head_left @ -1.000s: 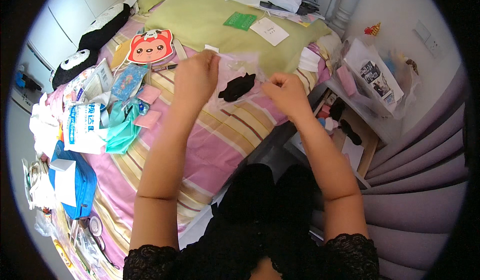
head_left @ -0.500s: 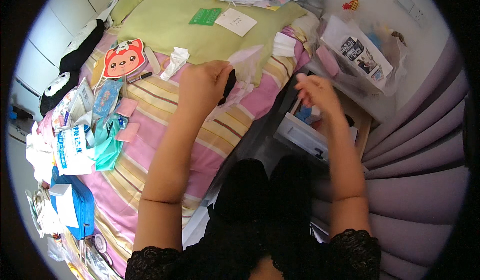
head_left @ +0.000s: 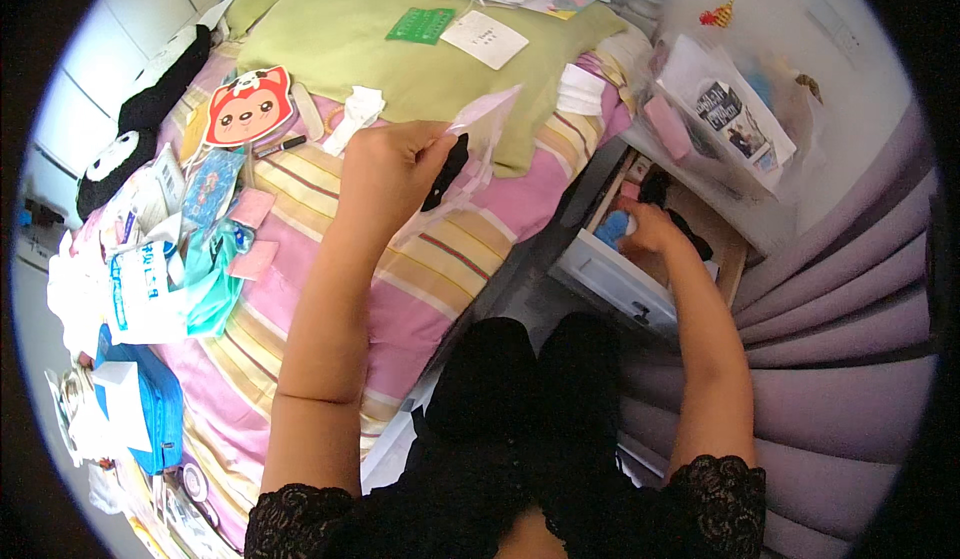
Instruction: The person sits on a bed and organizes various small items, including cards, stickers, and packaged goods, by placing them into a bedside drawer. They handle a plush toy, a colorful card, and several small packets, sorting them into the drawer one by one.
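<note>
My left hand (head_left: 395, 171) is closed in a pinch on the top of a clear plastic bag (head_left: 482, 131), held up over the edge of the bed. Something black (head_left: 447, 172) shows in the bag beside my fingers; its kind cannot be made out. Lower right, my right hand (head_left: 655, 231) reaches into an open white drawer (head_left: 610, 277). Its thumb and fingers are apart and curved, right beside a fluffy-looking blue thing (head_left: 611, 226). Whether they touch it is hard to see. Pink and black items also lie in the drawer.
Clothing bags and a flat red cartoon-face piece (head_left: 250, 107) lie on the striped bed sheet (head_left: 430, 284). A green card (head_left: 420, 25) and a white card (head_left: 485, 39) rest on the green quilt. Above the drawer stands a clear bag of papers (head_left: 735, 114); a grey curtain (head_left: 850, 329) hangs right.
My right hand has dropped from above the drawer's edge into the drawer. My left hand has shifted slightly left and still grips the plastic bag.
</note>
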Action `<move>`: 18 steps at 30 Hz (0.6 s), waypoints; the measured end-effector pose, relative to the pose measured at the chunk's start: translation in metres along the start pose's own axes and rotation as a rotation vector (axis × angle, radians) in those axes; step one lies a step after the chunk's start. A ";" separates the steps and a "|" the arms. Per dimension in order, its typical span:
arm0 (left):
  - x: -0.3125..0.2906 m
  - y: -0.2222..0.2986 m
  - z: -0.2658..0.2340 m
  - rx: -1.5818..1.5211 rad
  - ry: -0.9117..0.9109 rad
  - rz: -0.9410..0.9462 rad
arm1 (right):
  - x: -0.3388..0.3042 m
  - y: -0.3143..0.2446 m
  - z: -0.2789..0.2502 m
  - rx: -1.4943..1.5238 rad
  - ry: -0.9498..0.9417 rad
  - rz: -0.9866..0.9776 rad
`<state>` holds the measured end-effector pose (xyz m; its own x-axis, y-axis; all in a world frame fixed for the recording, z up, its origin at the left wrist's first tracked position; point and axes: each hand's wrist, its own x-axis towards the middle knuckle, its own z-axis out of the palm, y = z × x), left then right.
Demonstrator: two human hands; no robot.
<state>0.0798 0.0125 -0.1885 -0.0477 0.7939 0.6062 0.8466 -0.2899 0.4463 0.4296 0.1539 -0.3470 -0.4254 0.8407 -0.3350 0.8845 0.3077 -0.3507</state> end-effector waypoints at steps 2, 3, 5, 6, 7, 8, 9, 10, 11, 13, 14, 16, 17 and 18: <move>-0.001 -0.005 -0.005 0.004 0.004 -0.009 | 0.014 0.013 0.010 0.050 -0.047 0.002; 0.000 -0.006 -0.005 0.010 0.014 -0.002 | 0.022 0.025 0.018 0.074 -0.069 0.010; -0.001 -0.005 -0.005 0.030 0.036 0.006 | 0.024 0.037 0.026 -0.046 0.093 -0.159; -0.003 -0.007 -0.007 0.014 0.049 0.023 | 0.018 0.030 0.022 -0.089 0.161 -0.238; -0.004 -0.005 -0.010 0.021 0.069 0.049 | 0.013 0.023 0.017 -0.130 0.229 -0.315; -0.003 -0.001 -0.010 0.020 0.087 0.083 | 0.008 0.022 0.010 -0.073 0.291 -0.353; -0.003 0.001 -0.013 0.020 0.103 0.114 | 0.002 0.018 0.002 -0.015 0.350 -0.393; -0.002 0.003 -0.016 -0.014 0.060 0.074 | -0.004 0.015 -0.007 0.044 0.409 -0.430; -0.002 0.002 -0.016 -0.030 0.051 0.077 | -0.013 0.003 -0.022 0.094 0.451 -0.360; 0.001 0.000 -0.013 -0.074 0.027 0.086 | -0.038 -0.037 -0.057 0.191 0.535 -0.205; 0.002 -0.001 -0.011 -0.089 0.005 0.083 | -0.052 -0.067 -0.070 0.272 0.644 -0.355; -0.001 -0.002 -0.010 -0.105 -0.039 0.065 | -0.075 -0.134 -0.079 0.410 0.712 -0.644; -0.005 -0.004 -0.012 -0.096 -0.044 0.056 | -0.083 -0.166 -0.077 0.465 0.671 -0.786; -0.007 -0.004 -0.013 -0.097 -0.046 0.054 | -0.090 -0.192 -0.080 0.406 0.599 -0.931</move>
<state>0.0695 0.0015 -0.1856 0.0224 0.7988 0.6012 0.7920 -0.3812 0.4769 0.3139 0.0551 -0.1793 -0.6209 0.4756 0.6231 0.1092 0.8396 -0.5320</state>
